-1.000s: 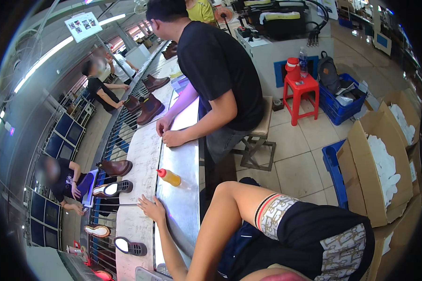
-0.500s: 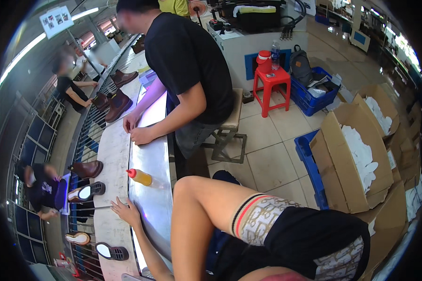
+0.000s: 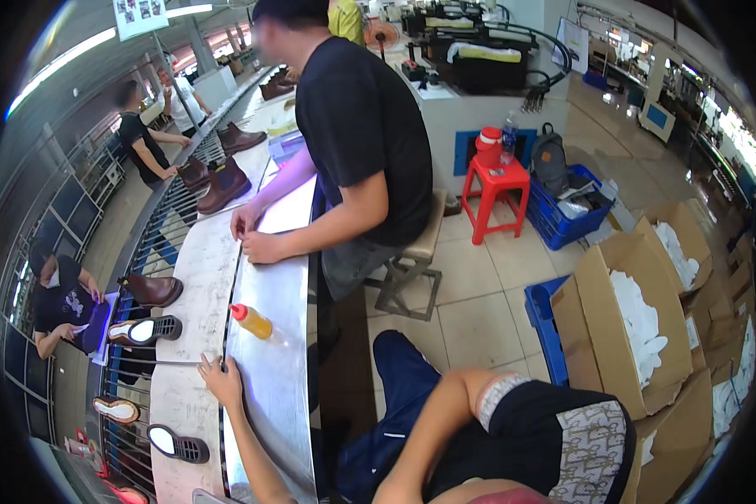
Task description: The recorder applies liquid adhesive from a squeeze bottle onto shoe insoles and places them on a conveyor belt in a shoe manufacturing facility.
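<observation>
My left hand [image 3: 221, 382] rests on the pale bench strip [image 3: 197, 290], by its seam with the shiny metal worktop [image 3: 286, 403]. Its fingers are spread, with nothing visible gripped. A thin dark line [image 3: 172, 363] crosses the strip toward the fingertips. Just beyond the hand, a bottle of yellow liquid with a red nozzle [image 3: 250, 321] lies tilted toward me. Left of the hand are a brown ankle boot [image 3: 153, 291], upturned black soles with white insets [image 3: 155, 330] and another such sole [image 3: 178, 443]. My right arm [image 3: 441, 412] is bent, its hand outside the picture.
A co-worker in black [image 3: 357, 126] sits at the same bench, both hands on it. Another person [image 3: 63, 294] stands across the roller conveyor [image 3: 155, 239]. Behind are a red stool [image 3: 497, 181], a blue crate [image 3: 575, 214] and cardboard boxes [image 3: 592, 311] holding white pieces.
My view has shifted, so the bench and co-worker sit differently in the picture. My right elbow has dropped and swung right, uncovering my navy trouser leg. My left hand stays beside the seam.
</observation>
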### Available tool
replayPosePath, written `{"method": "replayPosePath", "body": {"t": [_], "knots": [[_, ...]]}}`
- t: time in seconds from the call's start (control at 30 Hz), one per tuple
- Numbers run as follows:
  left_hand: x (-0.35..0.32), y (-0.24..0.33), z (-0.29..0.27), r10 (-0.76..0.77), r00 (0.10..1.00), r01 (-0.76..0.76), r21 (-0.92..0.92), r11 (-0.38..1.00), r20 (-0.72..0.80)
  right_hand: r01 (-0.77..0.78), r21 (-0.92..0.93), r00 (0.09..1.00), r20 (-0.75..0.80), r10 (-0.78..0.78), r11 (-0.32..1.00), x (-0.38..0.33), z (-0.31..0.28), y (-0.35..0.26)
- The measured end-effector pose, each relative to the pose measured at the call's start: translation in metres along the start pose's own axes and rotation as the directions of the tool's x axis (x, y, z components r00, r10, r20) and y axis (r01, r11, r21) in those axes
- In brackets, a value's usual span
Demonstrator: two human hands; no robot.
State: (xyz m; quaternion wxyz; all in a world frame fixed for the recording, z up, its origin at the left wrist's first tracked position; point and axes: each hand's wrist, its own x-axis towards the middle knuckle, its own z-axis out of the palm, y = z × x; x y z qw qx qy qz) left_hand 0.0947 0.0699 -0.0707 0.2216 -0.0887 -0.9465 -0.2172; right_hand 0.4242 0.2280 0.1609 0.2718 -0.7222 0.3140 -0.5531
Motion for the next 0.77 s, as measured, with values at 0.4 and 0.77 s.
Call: {"method": "replayPosePath", "body": {"t": [0.4, 0.77], "knots": [[-0.004, -0.003, 0.002, 0.009, 0.999, -0.009, 0.01, 1.0, 0.043, 0.27, 0.306, 0.954, -0.216, -0.209, 0.913, -0.118, 0.008, -0.039], [0.002, -0.013, 0.002, -0.002, 0.992, 0.011, -0.074, 0.997, 0.129, -0.327, 0.326, 0.801, -0.402, 0.444, 0.887, -0.143, 0.048, 0.035]]}}
